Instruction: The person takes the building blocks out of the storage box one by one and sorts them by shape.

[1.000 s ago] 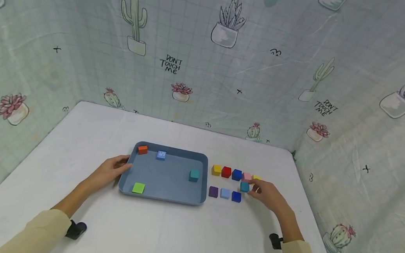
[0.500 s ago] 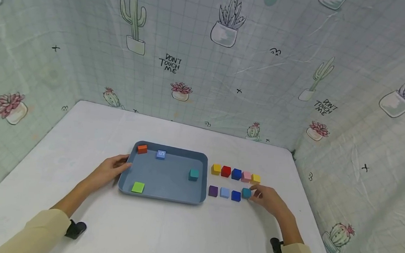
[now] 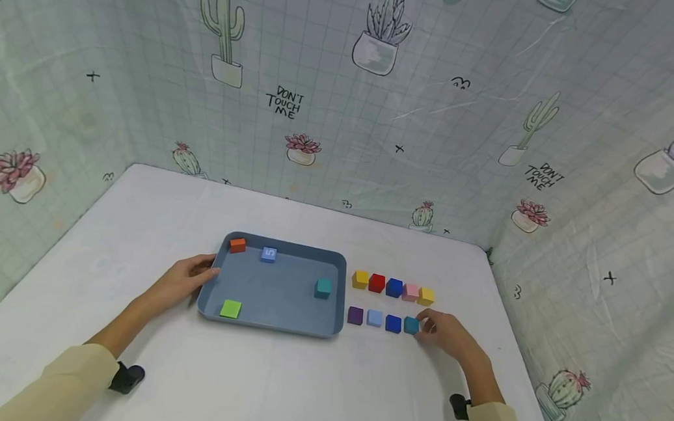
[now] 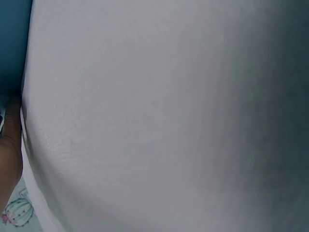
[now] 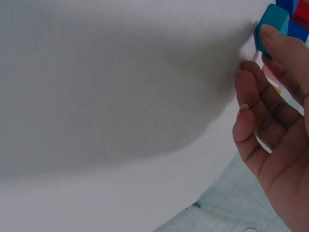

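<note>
The right hand (image 3: 448,334) rests on the white table (image 3: 277,389) at the near right, its fingertips against the right side of a teal cube (image 3: 411,325) that stands on the cloth. The right wrist view shows one fingertip pressed on the cube's (image 5: 271,25) edge while the other fingers (image 5: 251,104) are loosely bent beside it and do not wrap it; whether the thumb also pinches the cube from the far side cannot be told. The cube sits just off the fingertips, toward the person's left, at the right end of a near row: purple cube (image 3: 356,315), light blue cube (image 3: 374,317), dark blue cube (image 3: 393,323), then the teal one, each just beside the next. Behind this runs a second row of five: yellow cube (image 3: 359,279), red cube (image 3: 376,282), blue cube (image 3: 393,287), pink cube (image 3: 410,292) and a second yellow cube (image 3: 425,296). The left hand (image 3: 182,282) lies at the left edge of a blue-grey tray (image 3: 272,328), fingers fairly straight and touching its rim, thumb near the rim's top. Inside the tray lie an orange cube (image 3: 237,245) and a pale blue cube (image 3: 269,254) near the far wall, a green cube (image 3: 230,309) at the near left and another teal cube (image 3: 322,288) at the right side.
</note>
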`<state>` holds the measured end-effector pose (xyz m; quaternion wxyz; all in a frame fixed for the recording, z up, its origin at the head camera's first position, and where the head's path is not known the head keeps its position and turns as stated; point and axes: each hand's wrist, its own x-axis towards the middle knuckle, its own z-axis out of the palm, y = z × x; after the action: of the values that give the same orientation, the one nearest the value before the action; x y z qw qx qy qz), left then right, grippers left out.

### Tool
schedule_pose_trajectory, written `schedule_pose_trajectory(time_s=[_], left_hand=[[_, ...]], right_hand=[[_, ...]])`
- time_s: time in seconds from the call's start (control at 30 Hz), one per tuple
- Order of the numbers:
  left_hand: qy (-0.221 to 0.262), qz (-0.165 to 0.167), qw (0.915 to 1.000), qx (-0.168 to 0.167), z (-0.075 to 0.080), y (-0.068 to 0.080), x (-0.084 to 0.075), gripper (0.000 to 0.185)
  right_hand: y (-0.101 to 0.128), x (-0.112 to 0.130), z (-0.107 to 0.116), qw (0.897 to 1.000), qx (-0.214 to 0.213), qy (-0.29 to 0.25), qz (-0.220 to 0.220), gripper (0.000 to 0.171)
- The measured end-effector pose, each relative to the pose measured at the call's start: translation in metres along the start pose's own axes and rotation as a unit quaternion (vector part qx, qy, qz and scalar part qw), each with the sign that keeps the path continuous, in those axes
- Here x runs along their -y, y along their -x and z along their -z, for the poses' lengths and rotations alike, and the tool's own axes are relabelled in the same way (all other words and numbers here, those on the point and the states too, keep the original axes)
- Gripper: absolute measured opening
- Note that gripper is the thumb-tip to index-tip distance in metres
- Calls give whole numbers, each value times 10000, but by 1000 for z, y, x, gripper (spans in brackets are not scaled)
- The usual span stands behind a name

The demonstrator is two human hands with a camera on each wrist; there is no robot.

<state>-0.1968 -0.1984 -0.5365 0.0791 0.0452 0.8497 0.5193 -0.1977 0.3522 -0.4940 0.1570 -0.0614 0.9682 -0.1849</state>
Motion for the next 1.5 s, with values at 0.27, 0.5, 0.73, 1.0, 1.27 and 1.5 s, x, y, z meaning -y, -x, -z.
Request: schedule_pose_trajectory(time_s=[0.27,0.5,0.73,1.0,1.27,1.5], left_hand=[[-25,-15,10000,1,1,0,1,66],[-16,-13,10000,10,1,-1,2,66],[1,-39,10000,-8,2,-1,2,64],[101,-92,9999,11,2,0,2,65],[53,-61,10000,-11,3,0,3,65],[122,-65,9999,17,1,0,5,65]], right_hand=[[-2,3,-1,9994,222,175,-207,36],[-1,8,8,9972,144,677,-287,48],[-3,20,16,9972,-148,713,179,50],[-16,47,21,9949,-233,680,708,43],[-30,83,27,9886,-263,997,1099,47],[-42,114,20,9810,-302,980,1648,44]])
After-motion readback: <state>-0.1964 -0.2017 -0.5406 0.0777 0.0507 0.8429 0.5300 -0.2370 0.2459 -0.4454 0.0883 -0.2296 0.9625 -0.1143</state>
